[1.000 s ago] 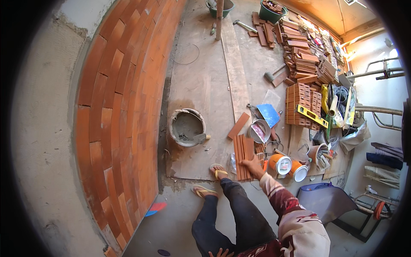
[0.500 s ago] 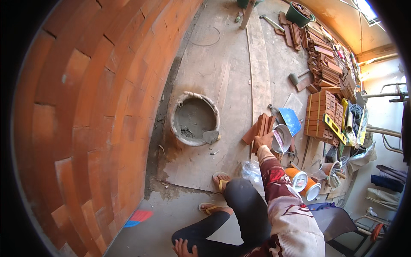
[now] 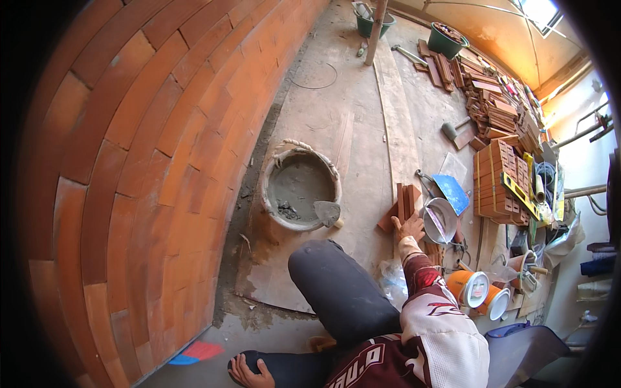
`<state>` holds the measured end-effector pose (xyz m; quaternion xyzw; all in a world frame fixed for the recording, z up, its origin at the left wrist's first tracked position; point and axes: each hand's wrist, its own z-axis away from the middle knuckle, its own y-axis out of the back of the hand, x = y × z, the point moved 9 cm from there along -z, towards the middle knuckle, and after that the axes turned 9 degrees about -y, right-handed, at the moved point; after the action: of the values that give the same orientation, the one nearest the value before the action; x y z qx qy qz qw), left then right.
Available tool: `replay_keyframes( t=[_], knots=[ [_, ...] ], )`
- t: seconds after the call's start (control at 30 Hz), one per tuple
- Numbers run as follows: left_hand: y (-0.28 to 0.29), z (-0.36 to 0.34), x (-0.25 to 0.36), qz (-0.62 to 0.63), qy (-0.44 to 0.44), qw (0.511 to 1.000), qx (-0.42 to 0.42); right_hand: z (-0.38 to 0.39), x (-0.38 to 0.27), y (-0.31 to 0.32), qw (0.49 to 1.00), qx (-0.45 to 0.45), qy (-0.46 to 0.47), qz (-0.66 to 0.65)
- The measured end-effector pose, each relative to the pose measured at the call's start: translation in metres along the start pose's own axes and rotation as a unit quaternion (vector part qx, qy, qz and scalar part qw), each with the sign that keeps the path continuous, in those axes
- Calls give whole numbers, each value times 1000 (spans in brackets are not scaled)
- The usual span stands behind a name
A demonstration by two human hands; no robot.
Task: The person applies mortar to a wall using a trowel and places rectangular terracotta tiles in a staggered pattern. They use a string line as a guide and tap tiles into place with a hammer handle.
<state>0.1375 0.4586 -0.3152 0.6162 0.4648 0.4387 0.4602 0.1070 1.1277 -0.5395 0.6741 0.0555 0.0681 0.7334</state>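
My right hand (image 3: pixel 409 227) reaches forward with its fingers spread, at the near end of a small group of red bricks (image 3: pixel 406 199). Whether the fingertips press on the bricks is hard to tell. Just right of that hand is a round whitish bowl (image 3: pixel 441 221) with a pale strip inside. My left hand (image 3: pixel 251 371) lies on my dark trouser leg, fingers apart and holding nothing. Left of the bricks stands a round tub (image 3: pixel 266 205) of wet grey mortar (image 3: pixel 301 181). A trowel (image 3: pixel 328 213) rests across its right rim, blade caked with mortar.
A red brick wall (image 3: pixel 155 174) rises along the left. Beyond the bowl are a blue flat tool (image 3: pixel 451 192), strapped bricks (image 3: pixel 495 178) and a yellow spirit level (image 3: pixel 519 196). Orange-and-white buckets (image 3: pixel 468 288) stand nearer. Further off are a mallet (image 3: pixel 449 131), brick piles (image 3: pixel 495 103) and a post (image 3: pixel 376 32).
The view has shifted, and my bent knee now stands closer to the tub. My right hand's fingers, earlier around the bricks, are now spread at their near end. My left hand stays on my leg.
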Motion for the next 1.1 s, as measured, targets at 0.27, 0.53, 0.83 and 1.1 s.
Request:
replay_keyframes(
  t=[0.27, 0.53, 0.83, 1.1],
  knots=[
    [-12, 31, -28, 73, 82, 994, -26, -33, 6, -51, 992, -82, 0, -92],
    [-22, 36, -63, 126, 139, 982, -24, -54, 22, -77, 982, -88, -43, -161],
    [-32, 38, -60, 144, 135, 980, -31, -15, -42, 17, 915, -241, 15, -322],
    [-23, 10, -56, 217, 134, 967, 26, 89, -104, 113, 630, -567, 54, -527]
  ],
)
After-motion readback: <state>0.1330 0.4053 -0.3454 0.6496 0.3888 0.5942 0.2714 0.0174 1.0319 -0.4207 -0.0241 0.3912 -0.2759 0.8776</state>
